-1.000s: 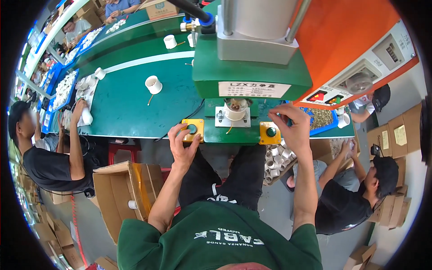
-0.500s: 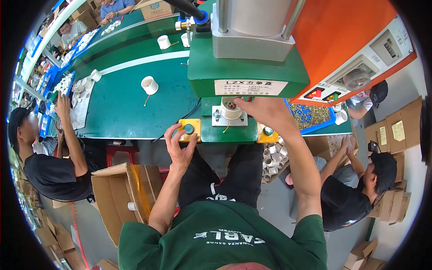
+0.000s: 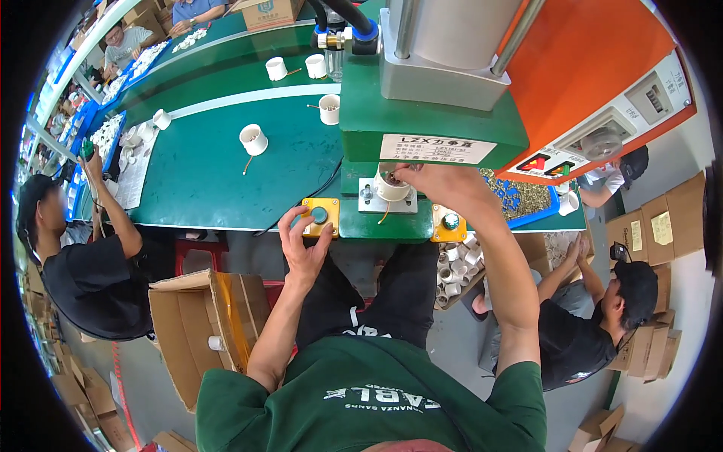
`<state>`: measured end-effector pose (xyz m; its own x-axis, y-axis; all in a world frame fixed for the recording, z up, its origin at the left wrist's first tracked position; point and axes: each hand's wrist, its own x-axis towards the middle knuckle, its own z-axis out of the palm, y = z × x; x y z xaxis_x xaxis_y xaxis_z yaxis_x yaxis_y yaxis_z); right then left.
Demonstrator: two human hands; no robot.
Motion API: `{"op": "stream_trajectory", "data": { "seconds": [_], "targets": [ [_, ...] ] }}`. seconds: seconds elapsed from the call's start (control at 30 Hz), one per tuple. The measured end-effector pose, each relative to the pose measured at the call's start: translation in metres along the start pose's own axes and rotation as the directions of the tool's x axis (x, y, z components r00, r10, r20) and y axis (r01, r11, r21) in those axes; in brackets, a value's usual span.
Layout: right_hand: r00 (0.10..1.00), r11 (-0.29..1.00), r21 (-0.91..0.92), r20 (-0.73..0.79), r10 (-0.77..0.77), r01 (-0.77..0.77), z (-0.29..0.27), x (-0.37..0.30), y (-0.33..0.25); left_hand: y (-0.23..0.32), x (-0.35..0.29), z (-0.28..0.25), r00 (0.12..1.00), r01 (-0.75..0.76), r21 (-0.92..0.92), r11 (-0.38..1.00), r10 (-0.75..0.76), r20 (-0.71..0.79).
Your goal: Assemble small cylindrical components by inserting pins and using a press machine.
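A white cylindrical cup (image 3: 393, 193) with a thin orange wire at its foot sits on the metal holder (image 3: 367, 202) under the head of a green press (image 3: 360, 139). My right hand (image 3: 449, 188) reaches in from the right, its fingertips drawn together at the cup's mouth; what they pinch, if anything, is hidden. Small metal parts show dimly inside the cup. Over the left yellow button box (image 3: 331, 230), my left hand (image 3: 302, 252) hovers with fingers apart and nothing in them, close to the green button (image 3: 319, 215).
A second yellow button box (image 3: 449, 234) is below my right wrist. Small brass parts fill a blue tray (image 3: 546, 212) at right. White cups, one of them (image 3: 253, 140) trailing wire, stand on the green table (image 3: 196, 177). Co-workers sit left and right; an open carton (image 3: 181, 324) is beside me.
My right fingertips have moved farther into the cup's mouth. My left hand stays by the button. The view has shifted slightly, revealing another white cup beside the press.
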<state>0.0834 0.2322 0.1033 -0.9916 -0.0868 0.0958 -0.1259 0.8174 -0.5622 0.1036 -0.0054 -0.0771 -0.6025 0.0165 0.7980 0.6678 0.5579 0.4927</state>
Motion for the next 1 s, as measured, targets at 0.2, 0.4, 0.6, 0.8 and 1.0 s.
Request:
{"op": "stream_trajectory", "data": {
  "seconds": [0.2,0.4,0.6,0.8,1.0],
  "targets": [
    [0.975,0.973,0.203,-0.169,0.144,-0.109,-0.013,-0.041,0.031,-0.001,0.003,0.000,0.997,-0.079,0.017,0.997,0.079,-0.018],
    [0.945,0.970,0.207,-0.269,0.186,-0.132,0.040,-0.085,0.111,0.001,0.009,-0.002,0.993,-0.119,0.079,0.990,0.117,0.026],
    [0.931,0.832,0.525,-0.182,0.317,-0.181,0.049,-0.080,0.122,-0.008,0.005,0.002,0.989,-0.146,0.165,0.975,0.148,-0.002],
    [0.901,0.799,0.552,-0.183,0.394,-0.237,0.048,-0.085,0.121,0.001,0.011,-0.002,0.989,-0.141,0.190,0.972,0.130,0.069],
    [0.918,0.845,0.532,-0.306,0.253,-0.056,0.032,-0.080,0.147,0.036,0.055,0.006,0.969,-0.049,0.245,0.968,-0.013,0.246]
  ]
}}
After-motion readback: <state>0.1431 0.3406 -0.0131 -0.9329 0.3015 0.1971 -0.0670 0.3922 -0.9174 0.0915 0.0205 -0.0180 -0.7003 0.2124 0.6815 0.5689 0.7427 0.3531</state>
